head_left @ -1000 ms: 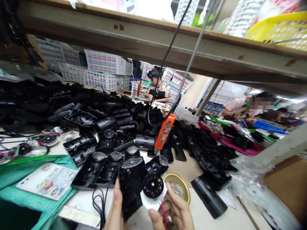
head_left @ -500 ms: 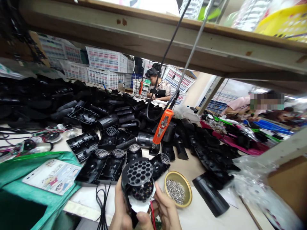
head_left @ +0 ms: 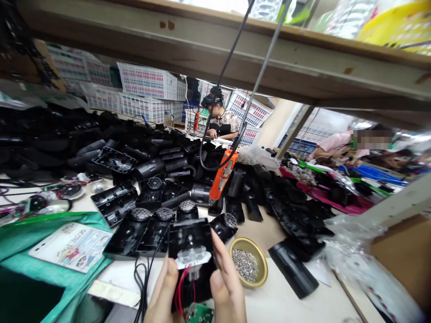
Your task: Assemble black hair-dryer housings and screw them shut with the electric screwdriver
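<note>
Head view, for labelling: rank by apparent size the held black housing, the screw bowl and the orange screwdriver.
1. black housing, though it is nearest the camera
2. screw bowl
3. orange screwdriver, slimmer and farther off

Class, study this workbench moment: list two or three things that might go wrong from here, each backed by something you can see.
1. The red wires loop loose between the left hand and the black housing, above the green circuit board; they might get pinched or tugged.
2. The bowl of screws sits close beside the right hand; a knock may spill it.
3. The black cable runs beside the left hand and might snag.
</note>
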